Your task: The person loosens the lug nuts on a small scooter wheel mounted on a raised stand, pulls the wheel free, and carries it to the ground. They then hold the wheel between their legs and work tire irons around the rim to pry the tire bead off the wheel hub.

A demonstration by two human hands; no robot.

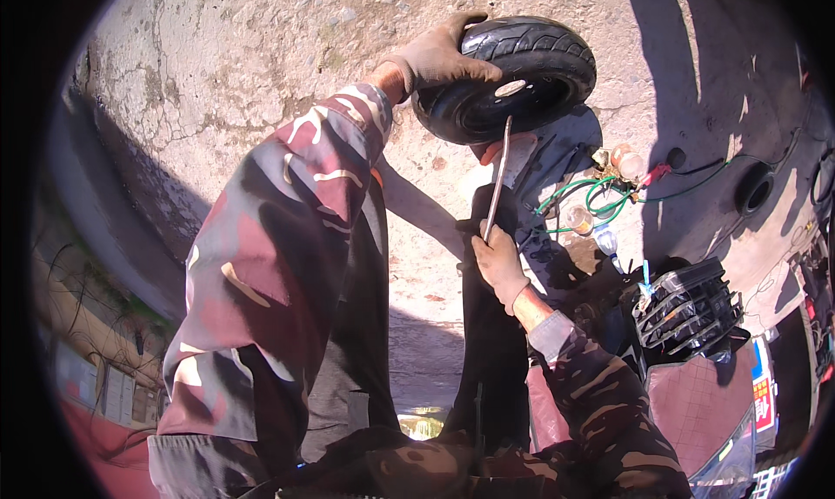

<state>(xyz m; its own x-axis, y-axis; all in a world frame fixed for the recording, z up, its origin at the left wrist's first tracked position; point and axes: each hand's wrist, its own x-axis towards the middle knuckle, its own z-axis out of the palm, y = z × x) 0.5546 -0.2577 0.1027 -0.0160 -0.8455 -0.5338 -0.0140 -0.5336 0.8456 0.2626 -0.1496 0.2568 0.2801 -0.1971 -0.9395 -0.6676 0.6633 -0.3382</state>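
A small black wheel with a treaded tyre [550, 43] is tilted above the concrete ahead of me, its dark hub side partly facing me. My left hand [439, 60], in a brownish work glove, grips the tyre's left side, thumb over the sidewall and fingers over the tread. My right hand [500, 266], also gloved, is closed round the lower end of a long, slightly curved metal tyre lever [498, 177]. The lever's upper tip points at the lower part of the wheel; whether it touches the rubber I cannot tell.
Right of the wheel lie a green hose [570, 186], a clear jar [580, 220] and dark tools in shadow. Farther right are a black plastic crate [687, 308], a small tyre [754, 189] and a reddish board [700, 395]. My dark-trousered legs frame the near ground.
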